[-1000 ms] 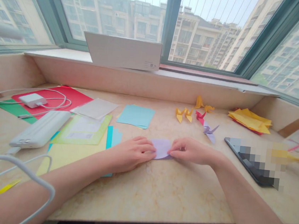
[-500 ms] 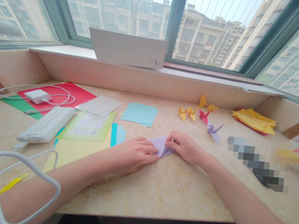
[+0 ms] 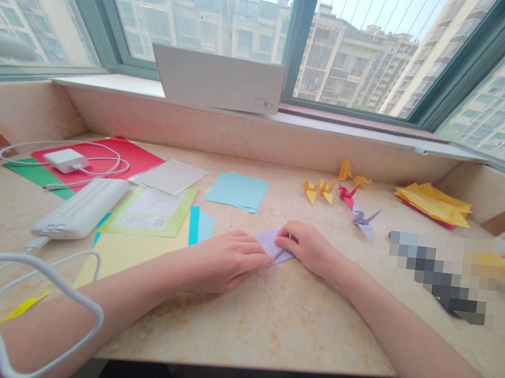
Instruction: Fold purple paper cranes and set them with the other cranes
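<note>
A small folded sheet of purple origami paper [image 3: 269, 237] lies on the marble-patterned counter between my two hands. My left hand [image 3: 236, 260] holds it down from the left, fingers together on its near edge and the thumb mostly hidden. At its right side, my right hand [image 3: 303, 242] pinches a fold with thumb and fingers curled in. Beyond my right hand sit a purple paper crane [image 3: 363, 220], a red paper crane [image 3: 347, 196] and several yellow paper cranes [image 3: 325, 191].
Light-blue paper squares [image 3: 238, 191] lie beyond my left hand. Leftward are a green-patterned packet [image 3: 159, 218], a white power bank [image 3: 81, 208], a charger [image 3: 66, 160] and a looping white cable [image 3: 45, 272]. Yellow sheets [image 3: 434, 202] and a blurred-out dark object [image 3: 437, 277] lie right.
My right fingers have shifted slightly left over the purple paper, and the flap there lies flatter. My left hand stays in place. The view has shifted a little.
</note>
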Tool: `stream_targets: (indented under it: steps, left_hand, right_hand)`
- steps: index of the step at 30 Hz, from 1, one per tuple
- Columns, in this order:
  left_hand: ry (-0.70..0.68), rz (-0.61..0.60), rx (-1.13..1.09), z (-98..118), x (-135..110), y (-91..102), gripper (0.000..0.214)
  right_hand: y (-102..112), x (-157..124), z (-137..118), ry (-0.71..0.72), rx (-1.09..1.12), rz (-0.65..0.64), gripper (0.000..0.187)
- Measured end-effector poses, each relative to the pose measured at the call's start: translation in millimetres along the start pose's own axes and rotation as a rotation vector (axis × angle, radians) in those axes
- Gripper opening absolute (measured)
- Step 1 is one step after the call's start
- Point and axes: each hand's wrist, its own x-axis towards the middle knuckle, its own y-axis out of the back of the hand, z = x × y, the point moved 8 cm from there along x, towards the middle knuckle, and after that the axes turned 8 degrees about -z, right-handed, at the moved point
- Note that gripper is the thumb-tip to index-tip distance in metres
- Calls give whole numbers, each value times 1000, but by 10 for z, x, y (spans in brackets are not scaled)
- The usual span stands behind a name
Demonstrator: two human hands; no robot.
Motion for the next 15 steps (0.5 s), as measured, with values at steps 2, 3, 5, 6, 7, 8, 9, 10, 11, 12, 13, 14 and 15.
stream_targets:
  steps: [2,3,5,6,7,8,9,10,11,12,13,14,15]
  left_hand:
    - [9,-2,8,-16,5,-22,31]
    - [8,-9,13,-18,8,-36,30]
    - [0,-22,17,-19,12,-61,30]
    - [-2,-21,18,-21,12,-64,30]
    - [-3,-17,17,-23,11,-61,30]
    - [-5,-11,13,-24,9,-54,31]
    - [-6,-6,8,-25,7,-47,31]
    - [-8,-4,3,-24,5,-42,31]
    - [-9,-7,-3,-24,3,-41,32]
    - [-8,-12,-7,-24,2,-43,35]
    - [-7,-16,-8,-23,1,-46,38]
    - [-8,-19,-4,-19,-1,-49,42]
    - [-10,-21,6,-14,-3,-52,45]
  right_hand:
    - [5,1,3,-9,7,1,13]
    - [7,2,9,-16,15,0,13]
    - [11,5,29,-39,41,-4,14]
    - [12,7,42,-51,54,-7,14]
    - [13,9,55,-62,63,-10,15]
    - [14,11,66,-69,68,-12,15]
    - [13,13,74,-72,69,-14,17]
    - [12,16,79,-71,68,-16,18]
    - [10,18,81,-68,65,-17,19]
    - [9,21,80,-63,62,-17,20]
    - [8,22,79,-60,59,-17,20]
    - [8,23,76,-58,56,-17,21]
    - [10,23,72,-55,53,-19,21]
